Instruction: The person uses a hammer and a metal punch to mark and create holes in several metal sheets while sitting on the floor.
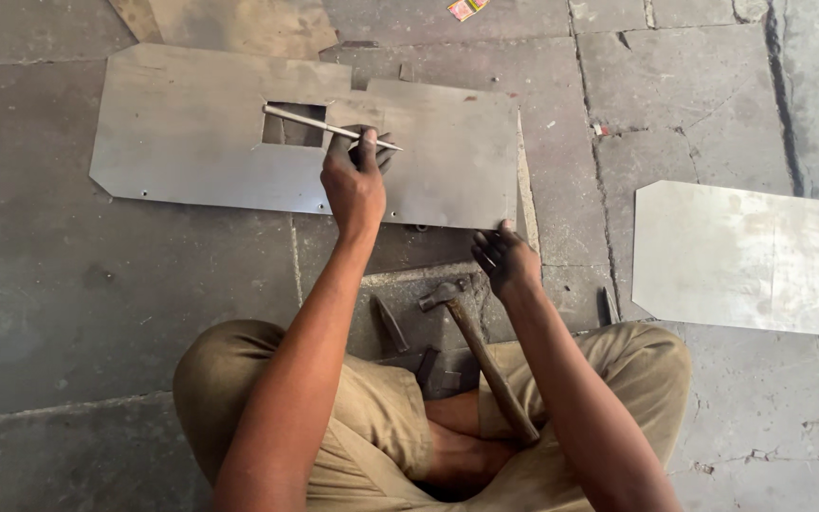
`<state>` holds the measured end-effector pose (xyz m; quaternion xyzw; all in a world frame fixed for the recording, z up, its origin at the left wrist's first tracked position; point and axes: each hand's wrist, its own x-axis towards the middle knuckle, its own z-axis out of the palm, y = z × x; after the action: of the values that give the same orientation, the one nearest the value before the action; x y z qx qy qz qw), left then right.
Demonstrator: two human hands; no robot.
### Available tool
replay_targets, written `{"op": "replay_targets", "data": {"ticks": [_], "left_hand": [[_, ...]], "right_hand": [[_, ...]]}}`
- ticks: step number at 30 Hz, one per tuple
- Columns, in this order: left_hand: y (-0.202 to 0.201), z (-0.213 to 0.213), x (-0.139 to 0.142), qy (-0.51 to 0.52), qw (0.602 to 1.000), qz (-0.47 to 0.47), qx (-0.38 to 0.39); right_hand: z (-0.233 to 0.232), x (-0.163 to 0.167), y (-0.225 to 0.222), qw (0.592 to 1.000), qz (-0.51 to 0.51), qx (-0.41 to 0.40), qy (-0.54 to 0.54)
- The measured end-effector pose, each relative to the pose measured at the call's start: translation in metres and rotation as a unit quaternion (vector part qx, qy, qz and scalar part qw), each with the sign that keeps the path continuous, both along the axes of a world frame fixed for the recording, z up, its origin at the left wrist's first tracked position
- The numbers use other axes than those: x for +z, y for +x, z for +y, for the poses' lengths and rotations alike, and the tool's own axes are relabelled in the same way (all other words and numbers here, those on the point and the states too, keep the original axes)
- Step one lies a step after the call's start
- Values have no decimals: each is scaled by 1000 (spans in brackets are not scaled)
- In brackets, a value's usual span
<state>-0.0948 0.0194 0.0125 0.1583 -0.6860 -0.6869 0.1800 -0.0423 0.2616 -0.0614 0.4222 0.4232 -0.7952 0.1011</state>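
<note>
I sit cross-legged on a stone floor. My left hand (pixel 354 180) grips a thin metal rod (pixel 307 121) that lies across a flat grey metal sheet (pixel 191 133), beside a rectangular cut-out (pixel 293 130). My right hand (pixel 504 259) touches the near right corner of that sheet, fingers bent, holding nothing. A hammer (pixel 474 346) with a wooden handle lies between my knees, its head near the right hand.
A second metal sheet (pixel 741 256) lies on the floor at the right. Dark chisels (pixel 391 322) rest near my legs, another (pixel 609 305) by the right knee. A brown board (pixel 239 24) lies beyond the sheet. The floor slabs are cracked.
</note>
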Motion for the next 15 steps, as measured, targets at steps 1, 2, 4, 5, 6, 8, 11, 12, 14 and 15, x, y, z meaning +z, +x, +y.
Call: {"op": "replay_targets", "data": {"ticks": [1, 2, 4, 5, 6, 8, 11, 12, 14, 15], "left_hand": [[0, -1, -1, -8, 1000, 9, 1], [1, -3, -3, -57, 998, 11, 7], [3, -5, -8, -153, 988, 8, 20], [4, -6, -11, -178, 984, 7, 22], [3, -6, -15, -203, 979, 7, 24], [2, -4, -23, -211, 977, 44, 4], [3, 2, -39, -200, 974, 38, -102], [6, 4, -46, -224, 960, -40, -165], [13, 9, -60, -266, 923, -115, -252], [17, 12, -68, -285, 912, -113, -274]], "right_hand": [[-5, 0, 2, 1000, -3, 6, 2], [-8, -1, 5, 1000, -6, 12, 4], [-13, -4, 10, 1000, -7, 15, 9], [-14, -6, 12, 1000, -4, 11, 12], [-13, -8, 12, 1000, 1, 7, 15], [-9, -13, 10, 1000, -2, 19, 19], [2, -13, 10, 999, -13, 50, -3], [6, -14, 14, 998, -21, 64, -14], [12, -8, 35, 944, 2, 265, 198], [15, -3, 48, 884, 14, 358, 301]]}}
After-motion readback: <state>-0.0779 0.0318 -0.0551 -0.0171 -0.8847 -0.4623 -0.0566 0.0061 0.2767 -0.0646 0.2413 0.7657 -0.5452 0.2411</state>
